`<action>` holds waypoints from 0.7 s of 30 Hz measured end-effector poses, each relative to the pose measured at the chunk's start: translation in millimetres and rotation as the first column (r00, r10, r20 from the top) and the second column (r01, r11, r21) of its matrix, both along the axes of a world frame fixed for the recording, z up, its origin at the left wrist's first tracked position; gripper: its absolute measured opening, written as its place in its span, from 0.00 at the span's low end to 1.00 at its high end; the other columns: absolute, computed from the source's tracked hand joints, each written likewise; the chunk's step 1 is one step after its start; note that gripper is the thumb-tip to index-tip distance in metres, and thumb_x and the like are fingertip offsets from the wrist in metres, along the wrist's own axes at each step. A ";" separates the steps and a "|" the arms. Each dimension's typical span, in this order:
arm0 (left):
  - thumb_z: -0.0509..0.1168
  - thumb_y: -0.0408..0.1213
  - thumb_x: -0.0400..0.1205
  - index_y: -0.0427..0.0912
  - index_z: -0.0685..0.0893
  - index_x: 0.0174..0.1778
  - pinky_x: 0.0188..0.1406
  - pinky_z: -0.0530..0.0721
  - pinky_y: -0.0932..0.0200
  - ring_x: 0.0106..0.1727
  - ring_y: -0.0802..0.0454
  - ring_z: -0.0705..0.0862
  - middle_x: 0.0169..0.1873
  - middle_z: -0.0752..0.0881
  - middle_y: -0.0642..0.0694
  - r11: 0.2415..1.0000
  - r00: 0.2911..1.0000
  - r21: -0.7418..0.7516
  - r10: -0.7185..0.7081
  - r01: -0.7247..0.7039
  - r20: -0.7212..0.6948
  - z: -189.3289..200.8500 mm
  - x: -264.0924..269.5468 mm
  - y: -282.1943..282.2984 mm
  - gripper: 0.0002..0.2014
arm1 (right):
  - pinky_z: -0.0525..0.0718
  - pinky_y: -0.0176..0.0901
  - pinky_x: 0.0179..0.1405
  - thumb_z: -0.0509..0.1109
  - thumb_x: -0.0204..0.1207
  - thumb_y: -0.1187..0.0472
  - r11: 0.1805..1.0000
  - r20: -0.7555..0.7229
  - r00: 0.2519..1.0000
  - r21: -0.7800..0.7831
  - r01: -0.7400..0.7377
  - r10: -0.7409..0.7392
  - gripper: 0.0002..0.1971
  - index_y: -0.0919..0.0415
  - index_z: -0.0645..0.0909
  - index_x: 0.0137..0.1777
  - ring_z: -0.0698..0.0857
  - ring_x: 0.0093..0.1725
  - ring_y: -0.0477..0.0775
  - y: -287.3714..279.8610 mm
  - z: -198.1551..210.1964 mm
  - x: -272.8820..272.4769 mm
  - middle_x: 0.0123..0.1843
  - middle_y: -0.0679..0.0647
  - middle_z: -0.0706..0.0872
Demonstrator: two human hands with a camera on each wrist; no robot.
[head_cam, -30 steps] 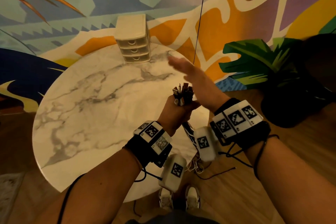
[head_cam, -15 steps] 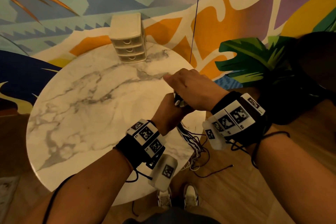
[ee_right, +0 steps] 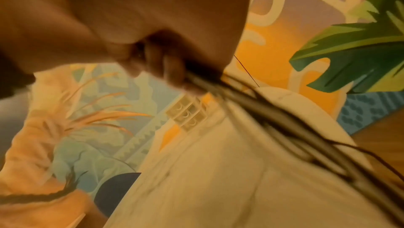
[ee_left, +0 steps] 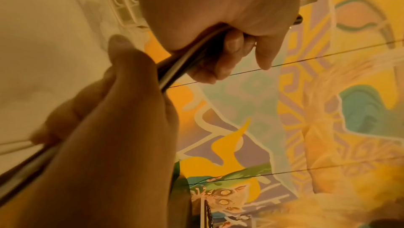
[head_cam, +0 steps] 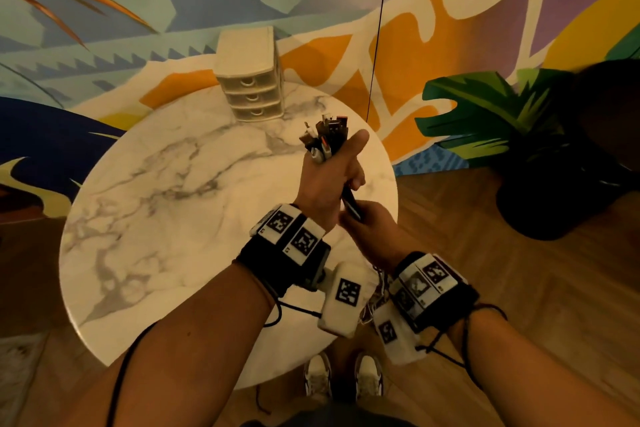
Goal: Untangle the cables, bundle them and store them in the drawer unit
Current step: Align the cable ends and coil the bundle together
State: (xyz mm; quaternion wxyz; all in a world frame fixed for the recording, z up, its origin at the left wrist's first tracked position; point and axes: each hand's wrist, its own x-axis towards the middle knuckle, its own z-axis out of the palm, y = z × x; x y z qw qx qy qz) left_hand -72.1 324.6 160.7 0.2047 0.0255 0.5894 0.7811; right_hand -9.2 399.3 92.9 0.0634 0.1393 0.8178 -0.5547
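Gripped upright in the left hand [head_cam: 329,177]: a cable bundle [head_cam: 327,137], connector ends pointing toward 12 o'clock. Clamped just below, at 5 o'clock, by the right hand [head_cam: 372,225]. Tails trailing toward 6 o'clock. Closed three-drawer unit [head_cam: 251,80] waiting at 11 o'clock, nearer the left hand.

Bare marble table [head_cam: 166,218] left of hands; drawer unit [head_cam: 250,80] blocks its far edge.
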 end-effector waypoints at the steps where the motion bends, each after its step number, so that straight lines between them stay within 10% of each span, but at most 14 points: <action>1: 0.68 0.36 0.79 0.45 0.70 0.25 0.29 0.71 0.56 0.19 0.50 0.68 0.15 0.67 0.50 1.000 1.000 0.001 -0.015 0.015 0.015 -1.6 1.7 1.5 0.18 | 0.67 0.45 0.31 0.67 0.78 0.59 0.997 -0.020 0.998 0.058 0.059 -0.058 0.17 0.53 0.73 0.27 0.70 0.27 0.49 -1.3 -0.7 -1.4 0.25 0.51 0.73; 9: 0.63 0.41 0.83 0.47 0.61 0.24 0.17 0.54 0.64 0.13 0.56 0.57 0.11 0.60 0.53 0.982 0.973 0.101 0.138 -0.159 0.186 4.4 2.5 11.6 0.23 | 0.80 0.43 0.40 0.69 0.77 0.58 0.960 -0.250 0.945 0.130 0.249 -0.212 0.02 0.55 0.81 0.46 0.84 0.42 0.52 -13.3 -6.9 0.2 0.43 0.50 0.87; 13: 0.63 0.43 0.83 0.44 0.64 0.21 0.16 0.61 0.66 0.11 0.56 0.60 0.10 0.63 0.52 0.900 0.893 0.100 0.397 -0.424 0.211 11.6 0.2 22.7 0.24 | 0.74 0.26 0.54 0.77 0.67 0.66 0.883 -0.367 0.821 -0.005 0.469 -0.438 0.23 0.62 0.75 0.60 0.79 0.53 0.47 -26.4 -30.9 6.2 0.54 0.49 0.78; 17: 0.66 0.47 0.81 0.47 0.69 0.11 0.21 0.64 0.62 0.12 0.52 0.64 0.08 0.66 0.53 0.851 0.842 0.064 0.501 -0.522 0.200 11.7 -3.6 35.6 0.29 | 0.79 0.43 0.55 0.75 0.71 0.65 0.877 -0.279 0.838 -0.036 0.479 -0.469 0.21 0.66 0.75 0.62 0.83 0.53 0.57 -28.5 -38.8 5.3 0.52 0.54 0.81; 21: 0.67 0.45 0.80 0.40 0.71 0.27 0.16 0.65 0.70 0.10 0.53 0.67 0.09 0.68 0.53 0.814 0.799 0.036 0.559 -0.580 0.220 20.0 -26.4 23.0 0.20 | 0.78 0.31 0.40 0.71 0.75 0.56 0.890 -0.204 0.867 -0.082 0.448 -0.455 0.10 0.56 0.77 0.53 0.83 0.38 0.44 -25.0 -31.0 2.7 0.39 0.43 0.82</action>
